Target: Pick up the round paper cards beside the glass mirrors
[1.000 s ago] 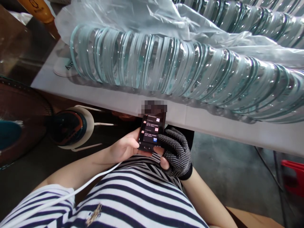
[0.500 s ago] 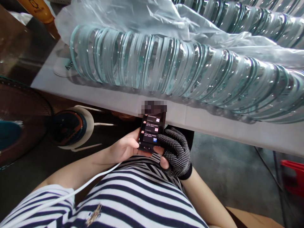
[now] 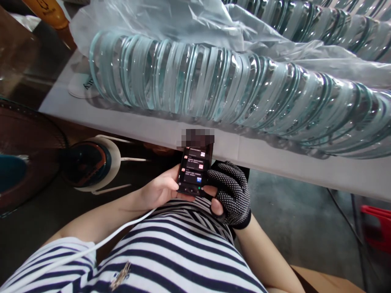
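- White, round, flexible-looking cable (image 3: 113, 235) is run toward the bare left hand (image 3: 160, 190); its end is hidden.
- Black, flat, rectangular phone (image 3: 192, 171) is gripped in that hand, thumb at its lower edge, fingers beneath; it should prove light, stiff, slippery-faced and breakable, best taken by its long edges.
- Just beside it, the right hand (image 3: 229, 197), in a black, white-dotted knitted glove (image 3: 236, 199), is curled; whether anything is pinched or touched cannot be told.

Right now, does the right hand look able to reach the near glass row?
Likely yes: the right hand, beside the phone, holds nothing visible; only the table's front strip lies between it and the near glass row, with the plastic sheet mostly behind.
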{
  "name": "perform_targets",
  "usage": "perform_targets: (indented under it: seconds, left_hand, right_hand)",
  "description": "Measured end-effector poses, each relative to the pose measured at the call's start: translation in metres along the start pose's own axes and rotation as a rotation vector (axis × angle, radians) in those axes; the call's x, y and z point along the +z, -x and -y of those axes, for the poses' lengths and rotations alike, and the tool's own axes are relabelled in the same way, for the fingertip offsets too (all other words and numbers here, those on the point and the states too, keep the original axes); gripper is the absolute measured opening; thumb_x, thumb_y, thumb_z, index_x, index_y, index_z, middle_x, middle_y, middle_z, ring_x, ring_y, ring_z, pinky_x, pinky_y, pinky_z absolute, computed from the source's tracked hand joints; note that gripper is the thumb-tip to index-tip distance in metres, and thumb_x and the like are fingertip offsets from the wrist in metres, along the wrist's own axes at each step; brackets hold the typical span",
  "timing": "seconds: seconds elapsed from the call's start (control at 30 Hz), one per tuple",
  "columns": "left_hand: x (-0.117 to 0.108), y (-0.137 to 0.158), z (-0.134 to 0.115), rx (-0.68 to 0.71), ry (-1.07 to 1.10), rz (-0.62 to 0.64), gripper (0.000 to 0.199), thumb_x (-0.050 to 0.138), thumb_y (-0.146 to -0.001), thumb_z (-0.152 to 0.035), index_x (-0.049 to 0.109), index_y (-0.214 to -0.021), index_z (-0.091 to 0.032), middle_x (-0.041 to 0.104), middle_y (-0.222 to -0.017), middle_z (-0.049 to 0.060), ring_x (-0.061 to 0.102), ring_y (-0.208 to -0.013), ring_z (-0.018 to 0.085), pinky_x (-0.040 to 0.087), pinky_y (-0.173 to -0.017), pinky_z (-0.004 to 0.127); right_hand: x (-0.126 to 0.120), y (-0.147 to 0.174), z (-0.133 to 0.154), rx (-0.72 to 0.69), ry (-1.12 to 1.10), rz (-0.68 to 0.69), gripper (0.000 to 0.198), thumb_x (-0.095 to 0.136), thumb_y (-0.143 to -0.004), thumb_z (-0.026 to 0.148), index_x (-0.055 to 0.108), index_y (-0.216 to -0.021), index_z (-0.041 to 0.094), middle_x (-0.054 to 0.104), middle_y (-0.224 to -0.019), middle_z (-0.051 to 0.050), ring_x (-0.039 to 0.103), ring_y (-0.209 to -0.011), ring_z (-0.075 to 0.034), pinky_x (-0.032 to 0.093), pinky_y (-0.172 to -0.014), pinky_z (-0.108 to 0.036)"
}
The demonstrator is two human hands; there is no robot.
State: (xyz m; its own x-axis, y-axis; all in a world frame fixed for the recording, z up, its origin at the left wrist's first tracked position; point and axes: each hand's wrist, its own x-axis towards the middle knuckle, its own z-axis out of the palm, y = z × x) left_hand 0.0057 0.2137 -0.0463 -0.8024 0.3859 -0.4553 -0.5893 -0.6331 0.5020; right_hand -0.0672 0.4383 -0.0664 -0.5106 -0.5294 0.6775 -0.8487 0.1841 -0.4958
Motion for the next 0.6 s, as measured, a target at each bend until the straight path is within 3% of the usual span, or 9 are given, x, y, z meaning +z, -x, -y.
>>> perform_targets:
  seconds: [0.2, 0.33, 0.6]
  left_hand:
    - [0.005, 0.001, -0.002, -0.023, -0.008, -0.037, 0.071, 0.061, -0.071, -0.017, 0.053, -0.142, -0.020, 0.065, -0.135, 0.014, 0.067, -0.114, 0.033, 0.058, -0.084, 0.038]
    - [0.002, 0.000, -0.001, 0.003, -0.007, 0.007, 0.064, 0.059, -0.074, -0.016, 0.057, -0.138, -0.020, 0.068, -0.130, 0.012, 0.068, -0.110, 0.030, 0.058, -0.084, 0.036]
    - [0.002, 0.001, 0.000, -0.004, -0.011, -0.008, 0.068, 0.059, -0.074, -0.017, 0.054, -0.142, -0.019, 0.066, -0.133, 0.014, 0.068, -0.110, 0.031, 0.058, -0.085, 0.039]
  right_hand:
    - [0.002, 0.001, 0.000, -0.012, -0.014, -0.001, 0.031, 0.044, -0.103, 0.038, 0.070, -0.101, 0.022, 0.071, -0.118, -0.009, 0.058, -0.125, -0.030, 0.049, -0.105, -0.056]
    - [0.005, 0.003, 0.003, -0.035, -0.025, -0.001, 0.032, 0.042, -0.103, 0.037, 0.070, -0.100, 0.022, 0.071, -0.117, -0.008, 0.057, -0.127, -0.029, 0.049, -0.106, -0.055]
    - [0.011, 0.007, 0.006, -0.052, -0.056, 0.000, 0.031, 0.044, -0.102, 0.037, 0.070, -0.104, 0.022, 0.072, -0.114, -0.009, 0.058, -0.127, -0.029, 0.051, -0.106, -0.056]
